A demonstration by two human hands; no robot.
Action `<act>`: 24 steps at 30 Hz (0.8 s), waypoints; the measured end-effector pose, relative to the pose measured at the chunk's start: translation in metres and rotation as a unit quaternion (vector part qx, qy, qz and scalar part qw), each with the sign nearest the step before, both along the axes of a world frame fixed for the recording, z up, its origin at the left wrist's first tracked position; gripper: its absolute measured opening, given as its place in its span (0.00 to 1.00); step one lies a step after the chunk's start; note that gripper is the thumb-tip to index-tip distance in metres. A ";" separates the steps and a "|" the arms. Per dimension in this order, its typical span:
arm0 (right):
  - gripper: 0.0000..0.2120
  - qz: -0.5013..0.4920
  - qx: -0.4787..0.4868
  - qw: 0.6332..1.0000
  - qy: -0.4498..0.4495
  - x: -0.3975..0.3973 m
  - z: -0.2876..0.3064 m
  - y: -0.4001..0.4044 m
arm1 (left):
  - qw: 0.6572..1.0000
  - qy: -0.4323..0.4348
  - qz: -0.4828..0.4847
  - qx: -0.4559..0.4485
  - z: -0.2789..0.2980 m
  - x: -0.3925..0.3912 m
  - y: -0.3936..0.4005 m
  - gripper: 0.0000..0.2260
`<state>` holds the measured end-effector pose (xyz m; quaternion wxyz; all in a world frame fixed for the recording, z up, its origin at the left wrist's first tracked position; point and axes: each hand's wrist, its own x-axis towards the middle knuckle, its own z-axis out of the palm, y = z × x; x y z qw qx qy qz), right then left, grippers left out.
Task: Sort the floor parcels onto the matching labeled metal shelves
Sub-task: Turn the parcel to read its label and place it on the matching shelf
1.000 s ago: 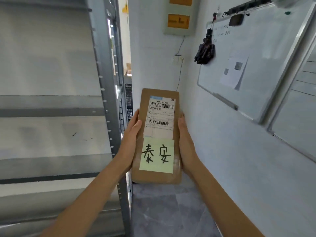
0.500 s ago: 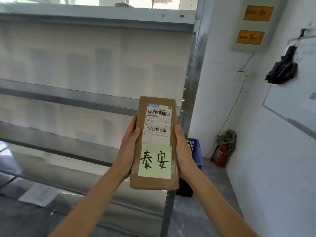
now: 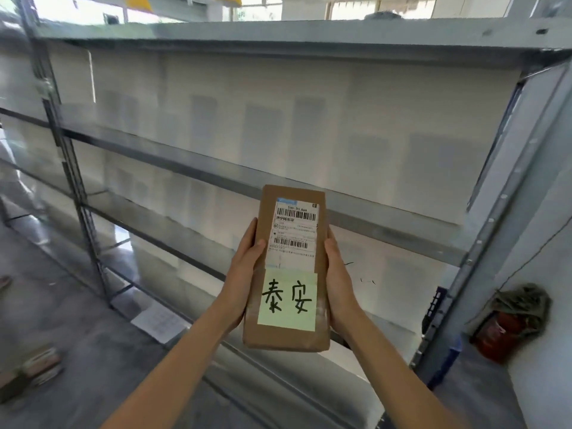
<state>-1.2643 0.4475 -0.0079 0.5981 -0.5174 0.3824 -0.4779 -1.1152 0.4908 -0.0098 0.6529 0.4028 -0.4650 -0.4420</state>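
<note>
A flat brown cardboard parcel (image 3: 291,339) stands upright in front of me, held between both hands. It carries a white barcode label and a yellow sticky note with handwritten characters. My left hand (image 3: 244,274) grips its left edge and my right hand (image 3: 339,277) grips its right edge. Behind it runs a grey metal shelf rack (image 3: 192,168) with several levels, backed by white sheeting. No shelf labels are readable here.
A grey upright post (image 3: 483,243) ends the rack at right. Beyond it a red fire extinguisher (image 3: 498,335) under a rag stands by the white wall, with a blue crate (image 3: 442,363) beside it. Small parcels (image 3: 37,366) and a paper sheet (image 3: 161,323) lie on the floor at left.
The view has swung left, from the wall and whiteboard to the full shelf rack. Both hands keep the same hold on the parcel.
</note>
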 end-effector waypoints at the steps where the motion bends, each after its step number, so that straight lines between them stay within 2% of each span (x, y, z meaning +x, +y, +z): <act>1: 0.23 0.007 0.000 1.000 0.001 0.010 -0.001 -0.005 | 1.000 0.000 0.012 0.000 -0.001 0.009 -0.003 0.21; 11: 0.21 0.112 -0.009 0.993 -0.028 0.083 -0.005 -0.075 | 0.992 -0.004 0.124 0.005 -0.003 0.070 -0.047 0.20; 17: 0.16 0.175 -0.039 0.983 -0.045 0.131 -0.003 -0.116 | 0.984 -0.002 0.176 0.021 0.005 0.108 -0.073 0.23; 20: 0.16 0.203 -0.043 0.977 -0.052 0.156 -0.001 -0.129 | 0.978 0.001 0.206 0.027 0.004 0.128 -0.080 0.24; 24: 0.13 0.233 -0.045 0.970 -0.055 0.194 -0.002 -0.145 | 0.974 -0.001 0.225 0.018 0.004 0.157 -0.086 0.22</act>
